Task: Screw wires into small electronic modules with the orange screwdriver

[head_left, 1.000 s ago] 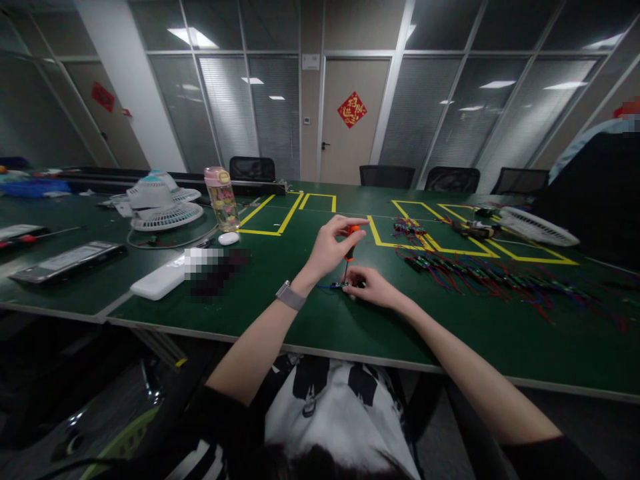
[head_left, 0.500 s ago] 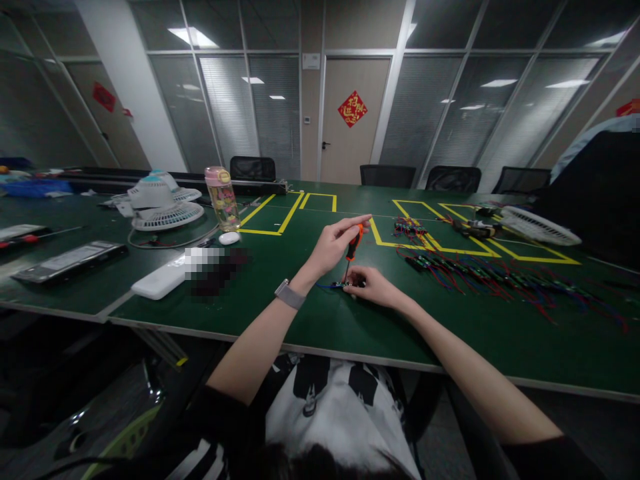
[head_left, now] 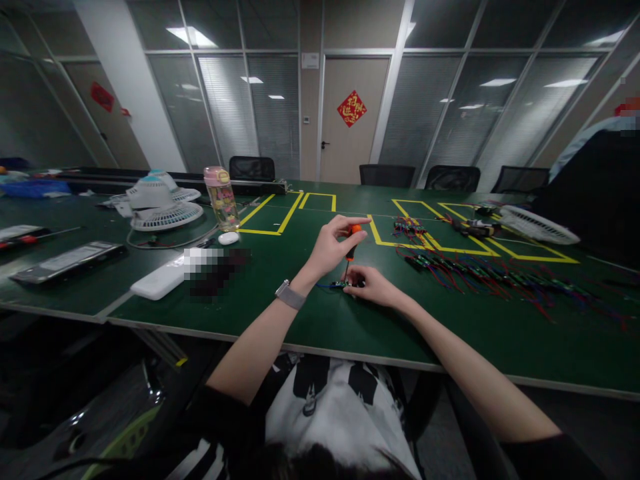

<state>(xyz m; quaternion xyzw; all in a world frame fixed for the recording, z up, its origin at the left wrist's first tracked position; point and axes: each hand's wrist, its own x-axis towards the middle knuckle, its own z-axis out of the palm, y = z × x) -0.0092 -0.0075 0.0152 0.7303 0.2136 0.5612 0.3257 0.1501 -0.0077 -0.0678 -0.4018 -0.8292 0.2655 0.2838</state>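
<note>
My left hand (head_left: 334, 244), with a watch (head_left: 289, 293) on its wrist, is closed around the orange and black handle of a screwdriver (head_left: 352, 249). The screwdriver stands nearly upright, its shaft pointing down at a small circuit board (head_left: 340, 285) on the green table. My right hand (head_left: 370, 285) pinches the right end of that board, with its fingers close beside the screwdriver's tip. A blue wire runs off the board's left side. My fingers partly hide the board.
Many wired circuit boards (head_left: 480, 275) lie in a row to the right. Left are a white power-bank-like block (head_left: 165, 275), a white earbud case (head_left: 229, 238), a drink bottle (head_left: 221, 200) and white fan parts (head_left: 165, 203). Yellow tape (head_left: 400, 245) marks the green table (head_left: 300, 320).
My left thumb and fingers have shifted around the screwdriver handle, showing more of its orange top. The right hand and the circuit board have stayed in place.
</note>
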